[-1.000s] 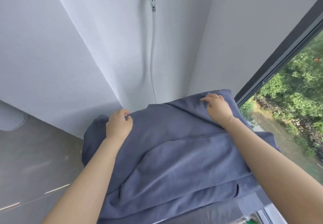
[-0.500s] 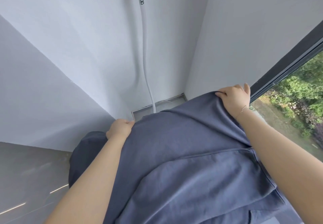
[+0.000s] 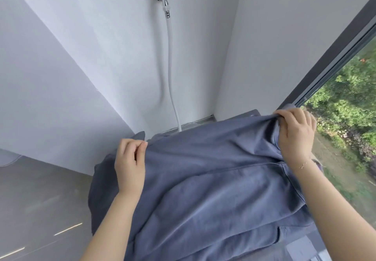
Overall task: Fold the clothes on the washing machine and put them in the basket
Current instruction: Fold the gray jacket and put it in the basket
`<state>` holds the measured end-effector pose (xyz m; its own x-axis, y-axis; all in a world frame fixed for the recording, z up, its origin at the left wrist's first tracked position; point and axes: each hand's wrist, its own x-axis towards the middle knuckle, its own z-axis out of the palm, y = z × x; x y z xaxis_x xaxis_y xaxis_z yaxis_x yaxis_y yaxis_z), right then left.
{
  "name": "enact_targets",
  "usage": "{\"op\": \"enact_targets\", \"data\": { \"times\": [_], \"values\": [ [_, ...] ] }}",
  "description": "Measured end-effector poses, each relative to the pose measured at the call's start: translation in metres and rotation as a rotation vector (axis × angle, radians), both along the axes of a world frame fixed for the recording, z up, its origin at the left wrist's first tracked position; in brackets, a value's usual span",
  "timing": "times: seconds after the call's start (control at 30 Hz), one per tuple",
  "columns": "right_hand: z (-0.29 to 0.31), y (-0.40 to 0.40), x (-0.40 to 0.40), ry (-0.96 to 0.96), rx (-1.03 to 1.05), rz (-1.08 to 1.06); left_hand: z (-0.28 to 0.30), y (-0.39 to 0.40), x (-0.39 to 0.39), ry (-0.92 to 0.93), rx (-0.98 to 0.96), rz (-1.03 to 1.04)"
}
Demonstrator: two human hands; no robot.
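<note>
In a white-walled corner beside a window (image 3: pixel 335 89), both hands, left (image 3: pixel 130 165) and right (image 3: pixel 295 134), pinched the blue-grey cotton garment's (image 3: pixel 213 179) far edge; even tension advisable before folding.

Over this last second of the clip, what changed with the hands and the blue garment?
Both hands went from resting on the blue garment to gripping its far edge: the left hand pinches one corner, the right hand the other. They drew apart, the right toward the window, pulling the edge taut. The garment remains draped in front of the person; the white hose hangs on the wall as before.
</note>
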<state>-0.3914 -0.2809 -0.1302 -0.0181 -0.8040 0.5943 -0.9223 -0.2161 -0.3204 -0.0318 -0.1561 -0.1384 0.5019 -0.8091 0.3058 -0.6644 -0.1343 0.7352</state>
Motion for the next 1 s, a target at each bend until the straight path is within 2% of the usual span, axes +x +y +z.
{"op": "enact_targets", "data": {
  "times": [0.1,0.17,0.23,0.4,0.5,0.63,0.77,0.83,0.93,1.0],
  "values": [
    [-0.02,0.074,-0.01,-0.022,0.038,-0.084,-0.016,0.042,-0.004,-0.152,0.035,-0.169],
    [-0.042,0.105,-0.017,0.034,0.198,-0.147,-0.032,0.06,-0.004,-0.217,0.135,-0.31],
    [-0.059,0.118,-0.017,0.096,0.32,-0.167,-0.04,0.068,-0.002,-0.198,0.215,-0.355],
    [-0.039,0.117,0.01,0.012,0.303,-0.196,-0.015,0.057,0.013,-0.047,0.167,-0.145],
    [-0.027,0.12,0.047,-0.047,0.226,-0.061,-0.004,0.03,0.047,0.014,0.22,0.019],
    [-0.045,0.129,0.116,0.074,0.28,0.214,-0.005,-0.016,0.095,0.046,0.528,0.06],
    [-0.07,0.138,0.168,0.163,0.532,0.221,-0.016,-0.052,0.105,0.079,0.935,-0.01],
    [-0.079,0.143,0.174,0.207,0.594,0.2,-0.028,-0.065,0.108,0.198,1.043,-0.038],
    [-0.082,0.147,0.172,0.241,0.617,0.193,-0.047,-0.08,0.111,0.492,1.058,-0.036],
    [-0.082,0.146,0.174,0.248,0.622,0.183,-0.051,-0.089,0.115,0.6,1.102,-0.069]
  ]
}}
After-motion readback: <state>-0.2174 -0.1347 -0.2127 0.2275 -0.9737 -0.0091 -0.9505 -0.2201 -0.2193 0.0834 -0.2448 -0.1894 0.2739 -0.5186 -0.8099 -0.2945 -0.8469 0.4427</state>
